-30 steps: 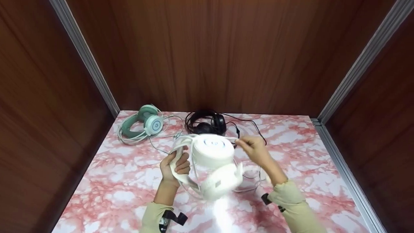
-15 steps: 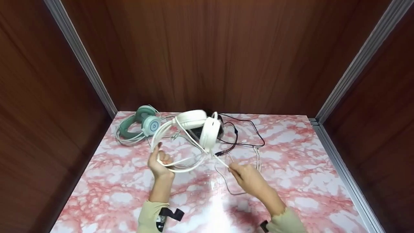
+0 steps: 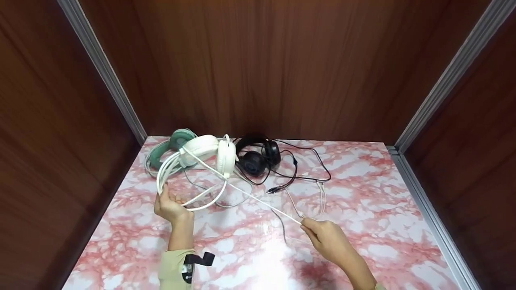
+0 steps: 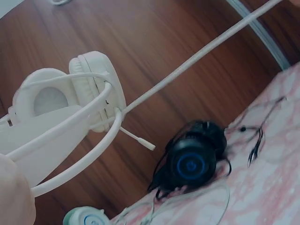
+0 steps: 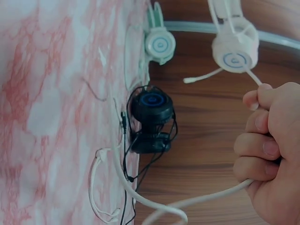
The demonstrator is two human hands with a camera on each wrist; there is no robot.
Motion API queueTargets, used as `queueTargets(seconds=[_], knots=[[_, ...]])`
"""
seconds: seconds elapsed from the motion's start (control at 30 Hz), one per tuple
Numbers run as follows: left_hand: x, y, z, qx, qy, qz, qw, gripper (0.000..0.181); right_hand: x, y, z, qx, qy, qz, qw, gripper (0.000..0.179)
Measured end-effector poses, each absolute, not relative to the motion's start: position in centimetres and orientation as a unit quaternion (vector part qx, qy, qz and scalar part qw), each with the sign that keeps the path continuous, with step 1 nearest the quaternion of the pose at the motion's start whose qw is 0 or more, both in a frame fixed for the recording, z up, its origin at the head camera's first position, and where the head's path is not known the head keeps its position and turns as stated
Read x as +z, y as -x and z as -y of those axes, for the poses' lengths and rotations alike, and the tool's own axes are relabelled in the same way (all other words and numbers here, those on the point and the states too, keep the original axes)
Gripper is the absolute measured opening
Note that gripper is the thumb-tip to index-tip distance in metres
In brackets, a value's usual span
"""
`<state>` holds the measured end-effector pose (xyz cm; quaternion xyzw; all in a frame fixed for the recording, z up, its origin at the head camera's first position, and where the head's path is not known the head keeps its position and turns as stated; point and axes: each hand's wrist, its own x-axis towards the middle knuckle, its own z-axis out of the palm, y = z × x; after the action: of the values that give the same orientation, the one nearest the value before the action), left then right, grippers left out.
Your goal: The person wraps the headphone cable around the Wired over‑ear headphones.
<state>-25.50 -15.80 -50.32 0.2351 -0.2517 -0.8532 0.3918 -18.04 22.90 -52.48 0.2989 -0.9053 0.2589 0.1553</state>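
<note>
White headphones (image 3: 226, 158) with a microphone boom (image 4: 139, 138) are held up over the table's left half. My left hand (image 3: 172, 205) grips them by the headband, ear cups pointing away. A white cable (image 3: 264, 204) runs taut from one ear cup to my right hand (image 3: 328, 239), which pinches it between thumb and curled fingers. In the right wrist view, the rest of this cable (image 5: 206, 198) leaves the bottom of the fist and loops toward the table. The headphones overlap the green headphones in the head view.
Green headphones (image 3: 158, 155) lie at the back left. Black headphones (image 3: 254, 163) with a tangled black cable (image 3: 322, 161) sit at the back middle. White cable ends (image 3: 322, 193) lie on the pink marbled table (image 3: 379, 209). Brown wood panels (image 3: 274, 72) wall in the back and sides.
My left hand has moved left, swinging the headphones from the middle to in front of the green pair. My right hand has moved down, and the white cable is now stretched straight between them.
</note>
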Motion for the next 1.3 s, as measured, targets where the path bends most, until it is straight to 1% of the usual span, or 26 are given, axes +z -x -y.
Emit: queueTargets(seconds=[0.1,0.23,0.27,0.4,0.5,0.57,0.7,0.77,0.87,1.0,1.13,1.23,1.3], knots=[[-50.6,25.3,16.1,-0.845,-0.23,0.261,0.406,0.029,-52.3,17.8,-22.8,0.249,-0.299,0.908,0.155,0.02],[-50.8,25.0,16.6,-0.831,-0.24,0.288,0.412,0.039,-52.0,17.7,-23.1,0.249,-0.292,0.91,0.154,0.019],[-50.8,25.0,16.8,-0.824,-0.247,0.296,0.415,0.039,-51.9,17.7,-23.4,0.252,-0.286,0.912,0.154,0.018],[-51.2,24.7,18.2,-0.794,-0.264,0.312,0.449,0.031,-51.6,17.5,-24.4,0.251,-0.25,0.922,0.154,0.018],[-51.6,24.4,19.1,-0.773,-0.255,0.327,0.48,0.024,-51.2,17.2,-24.6,0.242,-0.259,0.922,0.155,0.02],[-51.9,24.3,19.4,-0.755,-0.241,0.36,0.493,0.02,-50.8,17.1,-24.4,0.23,-0.276,0.918,0.166,0.02],[-52.1,24.0,19.2,-0.69,-0.211,0.472,0.507,0.008,-49.4,17.3,-24.1,0.18,-0.31,0.905,0.227,0.017],[-52.0,23.9,19.0,-0.651,-0.195,0.528,0.509,0.012,-48.4,17.4,-24.1,0.148,-0.323,0.9,0.253,0.013],[-51.4,23.7,18.9,-0.601,-0.172,0.59,0.511,0.017,-46.9,17.7,-24.3,0.107,-0.332,0.896,0.276,0.006],[-50.3,23.4,19.1,-0.526,-0.154,0.66,0.514,0.017,-45.4,18.1,-24.7,0.08,-0.334,0.889,0.304,0.003],[-49.1,23.0,19.0,-0.458,-0.113,0.733,0.49,0.02,-44.5,18.7,-24.8,0.068,-0.334,0.865,0.369,0.014],[-48.4,22.8,18.6,-0.423,-0.076,0.781,0.452,0.022,-43.9,19.4,-24.7,0.067,-0.328,0.838,0.432,0.025],[-48.1,22.7,18.5,-0.407,-0.053,0.808,0.423,0.021,-43.5,19.9,-24.6,0.072,-0.32,0.823,0.464,0.03]])
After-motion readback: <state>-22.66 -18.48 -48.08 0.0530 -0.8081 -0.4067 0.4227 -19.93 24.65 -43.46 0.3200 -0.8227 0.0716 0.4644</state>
